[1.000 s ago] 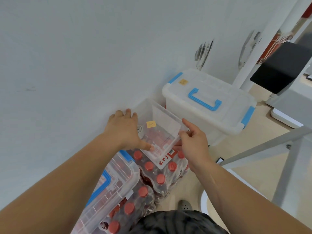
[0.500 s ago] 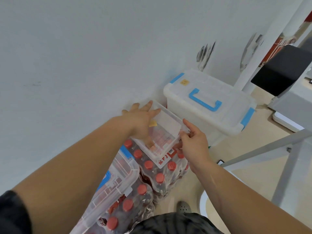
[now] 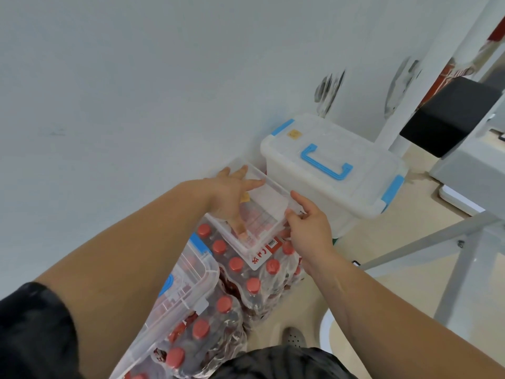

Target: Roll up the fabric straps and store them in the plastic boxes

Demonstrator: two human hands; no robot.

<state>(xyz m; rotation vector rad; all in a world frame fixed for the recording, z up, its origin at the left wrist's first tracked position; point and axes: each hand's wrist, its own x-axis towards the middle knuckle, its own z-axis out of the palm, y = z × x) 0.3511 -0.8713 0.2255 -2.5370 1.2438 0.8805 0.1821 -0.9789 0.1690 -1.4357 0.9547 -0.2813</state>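
Clear plastic is what I am dealing with: the small box (image 3: pixel 276 188) sits on top of a shrink-wrapped pack of red-capped bottles (image 3: pixel 254 285), hard against the wall (image 3: pixel 136 105). A second ago my left hand (image 3: pixel 232 195) was wrapped round the box's wall-side edge. Since then it has swung up over the rim, and now its fingers lie straight and spread across the open top, reaching toward the far side and gripping nothing I can see. My right hand (image 3: pixel 308 231) has hardly shifted: it pinches the near right corner of the rim between thumb and fingertips, steadying the box. No fabric strap shows anywhere. If a roll lies under my left palm or on the box floor, the hand and the blurred plastic hide it, so I cannot say one is stored. I judge this to be the moment of putting something in or pressing it down. The big white box with the blue handle (image 3: pixel 360 160) stands closed just beyond, and another clear box (image 3: pixel 188 294) rests on bottles by my left forearm.
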